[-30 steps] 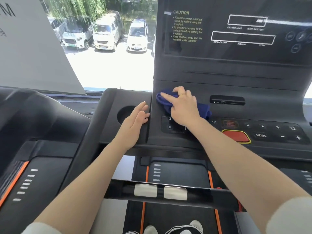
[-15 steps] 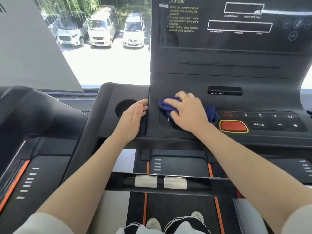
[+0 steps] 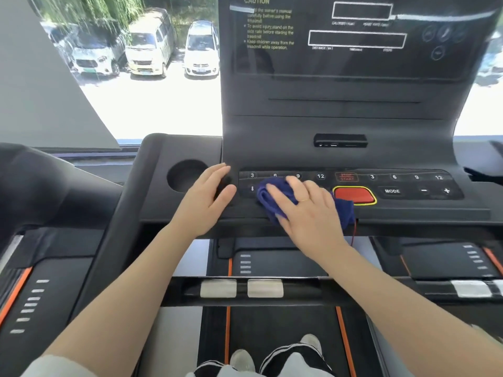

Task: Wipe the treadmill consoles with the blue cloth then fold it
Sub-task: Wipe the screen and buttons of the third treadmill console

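The blue cloth is pressed flat under the right hand – fingers straight – on the console button row, unwiped keys lying toward three o'clock; the left hand rests open alongside.

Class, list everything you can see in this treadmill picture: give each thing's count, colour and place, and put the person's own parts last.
cloth: one, blue, bunched on the button panel under the right hand
console: one, black, upright ahead, with white caution text
red button: one, yellow-rimmed, right of the cloth
MODE button: one, black, right of the red button
cup holder: one, black round recess, left of the left hand
grip pads: two, silver, on the bar below the panel
cars: three, pale, outside the window
shoes: two, pale, on the belt
left hand: flat on the console's left edge
right hand: pressing the cloth, ring on one finger
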`<state>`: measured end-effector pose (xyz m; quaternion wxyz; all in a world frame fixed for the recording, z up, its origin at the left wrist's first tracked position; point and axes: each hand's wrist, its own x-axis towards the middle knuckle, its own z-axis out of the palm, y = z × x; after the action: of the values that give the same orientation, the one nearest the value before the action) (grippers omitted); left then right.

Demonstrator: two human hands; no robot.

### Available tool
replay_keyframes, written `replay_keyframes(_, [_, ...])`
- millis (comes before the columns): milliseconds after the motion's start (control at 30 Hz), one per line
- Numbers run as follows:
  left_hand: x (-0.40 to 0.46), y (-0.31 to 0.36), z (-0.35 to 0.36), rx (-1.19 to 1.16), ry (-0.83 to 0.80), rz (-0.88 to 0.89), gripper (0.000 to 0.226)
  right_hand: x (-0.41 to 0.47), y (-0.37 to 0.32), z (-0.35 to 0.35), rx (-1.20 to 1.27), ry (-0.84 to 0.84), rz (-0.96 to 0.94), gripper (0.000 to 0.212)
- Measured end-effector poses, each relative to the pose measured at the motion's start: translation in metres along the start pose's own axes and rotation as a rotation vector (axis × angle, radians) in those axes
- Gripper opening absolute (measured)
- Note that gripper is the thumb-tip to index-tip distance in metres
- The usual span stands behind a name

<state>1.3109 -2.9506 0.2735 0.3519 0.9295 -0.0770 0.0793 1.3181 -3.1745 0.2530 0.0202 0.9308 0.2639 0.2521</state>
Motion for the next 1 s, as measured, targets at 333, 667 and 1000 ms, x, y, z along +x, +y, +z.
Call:
replay_keyframes(333, [-0.002, 0.007, 0.002, 0.212, -0.116, 0.041, 0.101, 0.006, -0.033, 0.006, -0.042, 0.061, 0.086, 0.044])
replay_keyframes(667, [-0.001, 0.014, 0.006, 0.352, -0.136, -0.016, 0.107, -0.037, 0.052, -0.004, -0.09, 0.016, 0.285, 0.039])
replay_keyframes(1000, [-0.001, 0.023, 0.006, 0.349, -0.137, -0.061, 0.108, 0.059, -0.025, -0.008, 0.142, -0.11, -0.035, 0.034])
